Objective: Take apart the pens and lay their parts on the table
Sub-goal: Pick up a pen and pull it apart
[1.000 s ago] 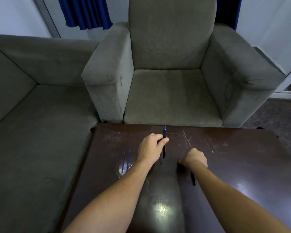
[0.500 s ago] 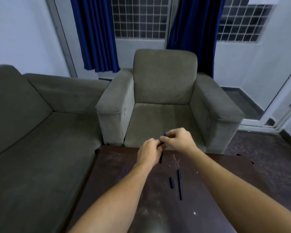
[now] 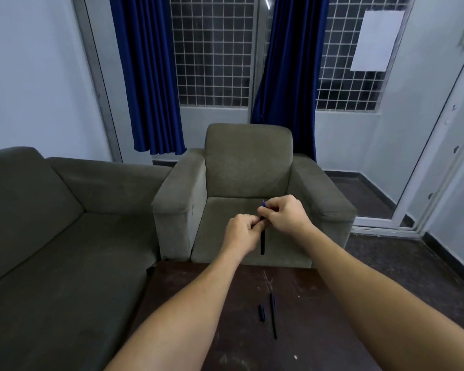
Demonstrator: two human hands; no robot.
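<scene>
Both hands hold one dark pen (image 3: 262,243) upright in the air above the far edge of the dark table (image 3: 319,330). My left hand (image 3: 243,231) grips the pen's barrel, whose lower end hangs below the fingers. My right hand (image 3: 284,214) pinches the upper end, where a blue tip sticks out above the fingers. On the table lie a long thin black pen part (image 3: 273,315) and, just left of it, a short black piece (image 3: 261,313).
A grey armchair (image 3: 248,167) stands directly behind the table and a grey sofa (image 3: 51,236) runs along its left side. Blue curtains and barred windows fill the back wall. A glass door is at the right.
My right hand left the table and joined my left hand on the pen. Both hands rose with it. The view tilted up, so the blue refills at the table's left are out of sight.
</scene>
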